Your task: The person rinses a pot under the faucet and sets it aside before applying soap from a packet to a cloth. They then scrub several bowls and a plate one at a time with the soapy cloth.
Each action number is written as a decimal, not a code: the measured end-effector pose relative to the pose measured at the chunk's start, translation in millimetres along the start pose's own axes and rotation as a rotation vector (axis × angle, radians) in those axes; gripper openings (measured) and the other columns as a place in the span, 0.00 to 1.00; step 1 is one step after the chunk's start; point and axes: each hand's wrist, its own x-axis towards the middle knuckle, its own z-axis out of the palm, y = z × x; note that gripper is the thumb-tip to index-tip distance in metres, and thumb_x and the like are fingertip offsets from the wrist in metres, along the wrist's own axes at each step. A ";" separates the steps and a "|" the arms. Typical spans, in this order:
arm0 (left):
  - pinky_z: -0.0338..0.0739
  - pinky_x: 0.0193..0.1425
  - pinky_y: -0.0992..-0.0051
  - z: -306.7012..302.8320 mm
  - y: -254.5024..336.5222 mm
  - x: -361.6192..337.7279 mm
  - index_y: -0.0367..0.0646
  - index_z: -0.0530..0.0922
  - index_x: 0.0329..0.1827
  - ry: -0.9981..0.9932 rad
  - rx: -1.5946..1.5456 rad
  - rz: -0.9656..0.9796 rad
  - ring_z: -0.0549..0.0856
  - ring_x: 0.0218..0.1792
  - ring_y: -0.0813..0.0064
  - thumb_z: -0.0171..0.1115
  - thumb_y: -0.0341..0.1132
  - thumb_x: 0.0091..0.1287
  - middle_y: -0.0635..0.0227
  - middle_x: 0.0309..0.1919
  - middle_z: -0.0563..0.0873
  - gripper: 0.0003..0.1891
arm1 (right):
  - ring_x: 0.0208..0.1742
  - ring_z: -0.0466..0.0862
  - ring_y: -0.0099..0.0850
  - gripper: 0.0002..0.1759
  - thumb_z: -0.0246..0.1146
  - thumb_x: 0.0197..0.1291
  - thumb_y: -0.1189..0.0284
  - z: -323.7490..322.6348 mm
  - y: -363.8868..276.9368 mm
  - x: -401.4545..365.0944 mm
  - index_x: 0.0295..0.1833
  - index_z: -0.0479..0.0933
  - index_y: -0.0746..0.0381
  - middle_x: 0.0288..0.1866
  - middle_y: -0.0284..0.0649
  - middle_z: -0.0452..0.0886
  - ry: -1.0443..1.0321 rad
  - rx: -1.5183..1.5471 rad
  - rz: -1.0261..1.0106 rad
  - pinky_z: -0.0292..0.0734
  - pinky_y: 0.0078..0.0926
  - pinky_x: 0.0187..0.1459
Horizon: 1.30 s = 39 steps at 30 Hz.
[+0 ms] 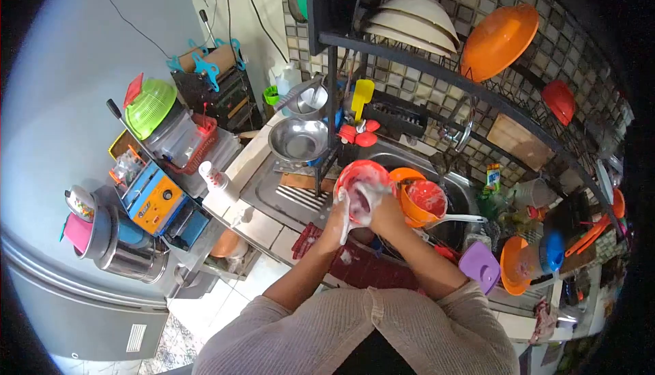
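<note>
Over the front of the sink I have a red bowl [365,165] tilted so that its foamy inside faces me. My left hand [336,215] is closed on the bowl's left rim, its fingers partly covered by suds. My right hand [386,211] is closed on a white soapy cloth [370,189] and presses it inside the bowl. Part of the cloth hangs down by my left hand. Just right of my right hand, an orange bowl [401,175] and a soapy red bowl [428,196] sit in the sink [456,178].
A steel bowl [298,140] stands left on the drainboard, beside the rack post. Overhead runs a black dish rack [409,58] with white bowls and an orange basin [501,42]. At right are a purple lid [479,266] and the faucet [458,135]. A dark red cloth [365,266] covers the front edge.
</note>
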 end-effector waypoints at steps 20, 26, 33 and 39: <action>0.72 0.58 0.72 -35.1 1.3 14.7 0.40 0.60 0.68 0.162 0.176 0.090 0.75 0.54 0.74 0.43 0.52 0.74 0.62 0.56 0.74 0.28 | 0.58 0.76 0.44 0.18 0.52 0.65 0.68 20.4 -15.7 -13.5 0.56 0.72 0.67 0.54 0.51 0.77 -0.137 0.650 -0.128 0.70 0.42 0.58; 0.69 0.66 0.65 -37.9 -26.0 10.1 0.42 0.58 0.70 -0.175 -0.214 -0.085 0.73 0.62 0.68 0.55 0.47 0.69 0.63 0.62 0.71 0.31 | 0.50 0.76 0.25 0.18 0.52 0.69 0.59 -4.7 3.3 15.0 0.51 0.74 0.63 0.49 0.36 0.77 0.419 1.391 0.055 0.69 0.24 0.54; 0.73 0.55 0.73 0.5 14.0 -7.9 0.41 0.72 0.60 -0.043 0.718 0.183 0.81 0.50 0.70 0.55 0.26 0.60 0.61 0.45 0.83 0.22 | 0.46 0.79 0.45 0.21 0.66 0.53 0.68 -43.4 18.1 4.4 0.53 0.74 0.60 0.49 0.47 0.79 0.260 -0.116 -0.270 0.76 0.39 0.49; 0.78 0.43 0.67 -5.0 29.5 20.3 0.44 0.79 0.48 -0.097 1.256 0.569 0.84 0.37 0.57 0.57 0.29 0.58 0.56 0.35 0.85 0.14 | 0.47 0.83 0.40 0.29 0.71 0.47 0.65 -28.9 45.9 -12.6 0.56 0.73 0.61 0.48 0.45 0.82 0.185 0.397 0.069 0.76 0.33 0.51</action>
